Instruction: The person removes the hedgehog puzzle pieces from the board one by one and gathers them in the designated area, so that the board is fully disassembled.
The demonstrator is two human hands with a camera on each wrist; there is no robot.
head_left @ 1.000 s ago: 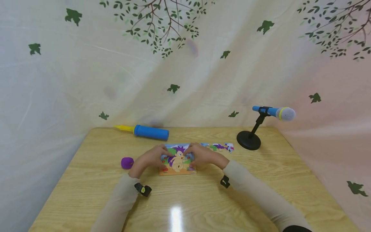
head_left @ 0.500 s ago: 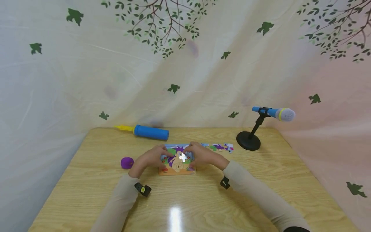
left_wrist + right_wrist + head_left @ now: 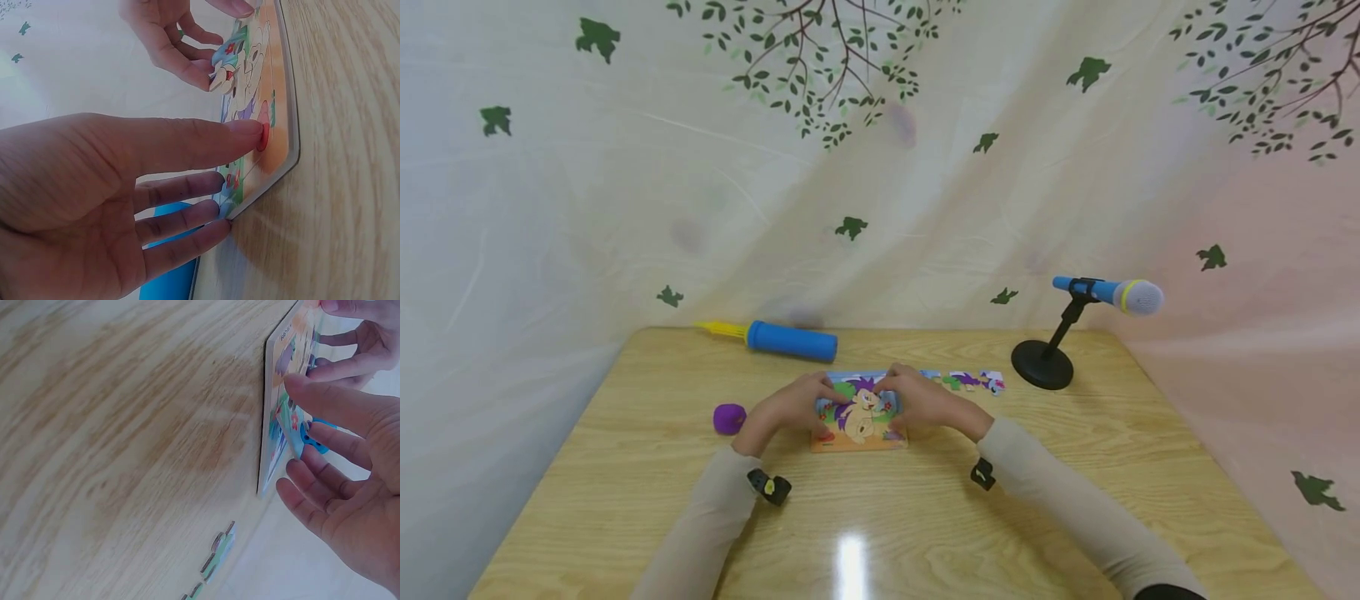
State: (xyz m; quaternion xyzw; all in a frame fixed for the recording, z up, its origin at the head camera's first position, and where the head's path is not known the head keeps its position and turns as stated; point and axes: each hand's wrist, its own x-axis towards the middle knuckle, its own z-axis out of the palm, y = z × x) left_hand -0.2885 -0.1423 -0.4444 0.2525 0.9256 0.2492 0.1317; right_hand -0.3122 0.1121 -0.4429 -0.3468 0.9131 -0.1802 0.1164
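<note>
A puzzle board [image 3: 857, 444] with a purple-haired hedgehog picture lies flat on the wooden table, between both hands. My left hand [image 3: 793, 403] rests at its left side; in the left wrist view the straight thumb [image 3: 200, 140] presses on the orange part and the other fingers reach to the far edge. My right hand [image 3: 927, 400] is at the right side, pinching a puzzle piece [image 3: 290, 432] with red flowers. That piece tilts up from the board in both wrist views. Parts of the board are hidden under the fingers.
Several loose puzzle pieces [image 3: 970, 381] lie right of the board. Behind it is a blue pump [image 3: 792, 341] with a yellow nozzle. A purple lump [image 3: 729, 419] sits by the left wrist. A blue microphone [image 3: 1105, 290] on a black stand [image 3: 1042, 364] stands at the back right.
Half a second ago a white glare in a puzzle-piece shape covered part of the hedgehog's face; now the picture shows there again. Both hands keep nearly the same place.
</note>
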